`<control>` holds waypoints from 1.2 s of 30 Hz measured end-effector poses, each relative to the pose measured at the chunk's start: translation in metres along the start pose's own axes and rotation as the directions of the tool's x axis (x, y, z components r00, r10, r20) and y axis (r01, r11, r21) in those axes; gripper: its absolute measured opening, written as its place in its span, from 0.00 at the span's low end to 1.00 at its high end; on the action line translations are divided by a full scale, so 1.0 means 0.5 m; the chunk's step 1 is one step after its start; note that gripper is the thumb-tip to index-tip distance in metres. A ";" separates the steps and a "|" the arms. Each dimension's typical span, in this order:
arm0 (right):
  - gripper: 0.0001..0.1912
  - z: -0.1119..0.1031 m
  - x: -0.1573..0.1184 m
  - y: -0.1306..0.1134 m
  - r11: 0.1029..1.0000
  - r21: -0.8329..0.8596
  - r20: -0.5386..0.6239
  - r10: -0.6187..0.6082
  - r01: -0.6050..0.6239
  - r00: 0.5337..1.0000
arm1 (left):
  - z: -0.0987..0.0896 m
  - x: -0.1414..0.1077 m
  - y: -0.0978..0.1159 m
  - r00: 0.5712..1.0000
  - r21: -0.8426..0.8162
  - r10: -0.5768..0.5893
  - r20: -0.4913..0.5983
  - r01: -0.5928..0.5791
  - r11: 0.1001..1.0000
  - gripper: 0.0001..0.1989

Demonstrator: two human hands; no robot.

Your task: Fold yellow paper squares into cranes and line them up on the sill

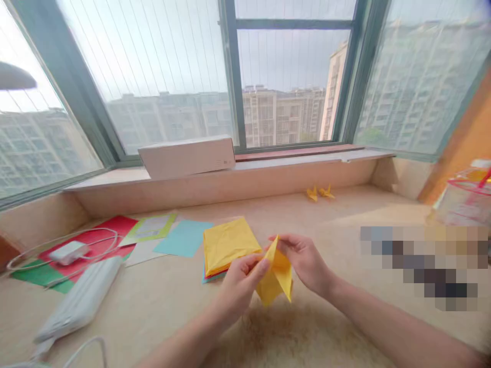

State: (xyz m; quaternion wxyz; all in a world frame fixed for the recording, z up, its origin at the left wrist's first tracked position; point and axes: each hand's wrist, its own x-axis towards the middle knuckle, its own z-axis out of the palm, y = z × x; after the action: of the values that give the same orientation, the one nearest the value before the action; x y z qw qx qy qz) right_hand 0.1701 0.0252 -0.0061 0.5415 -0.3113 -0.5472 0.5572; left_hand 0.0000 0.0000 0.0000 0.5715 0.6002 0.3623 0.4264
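A partly folded yellow paper [282, 273] is held up between both hands, with a pointed tip at the top and another point hanging down. My left hand [245, 273] is closed on its left edge, thumb in front. My right hand [305, 258] pinches the paper near the top from the right; its fingertips are partly behind the sheet. Just beyond my left hand lies a stack of yellow paper [230, 240], with red and blue sheets under it. Two small folded yellow paper figures [319, 192] stand near the back ledge.
At left lie red paper [120, 225], green paper [40, 275], light blue paper [184, 238], a white charger [69, 252] with cable and a white power strip [82, 299]. A white box [187, 157] rests on the window ledge. A blurred patch and clear container [460, 202] are at right.
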 end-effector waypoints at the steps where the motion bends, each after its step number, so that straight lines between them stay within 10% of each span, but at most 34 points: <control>1: 0.17 0.001 0.000 -0.001 1.000 -0.010 0.000 -0.004 0.004 1.000 | 0.000 0.000 0.000 1.000 0.005 -0.002 -0.007 0.002 1.000 0.21; 36: 0.19 0.005 0.004 -0.014 0.980 0.165 0.008 0.110 -0.110 0.994 | 0.002 -0.002 -0.006 0.987 0.277 0.098 -0.126 -0.060 0.959 0.21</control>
State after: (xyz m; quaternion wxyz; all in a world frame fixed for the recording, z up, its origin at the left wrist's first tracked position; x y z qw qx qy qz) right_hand 0.1693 0.0250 0.0016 0.5342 -0.2954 -0.4809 0.6294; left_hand 0.0006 -0.0010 -0.0033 0.4394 0.6562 0.4320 0.4355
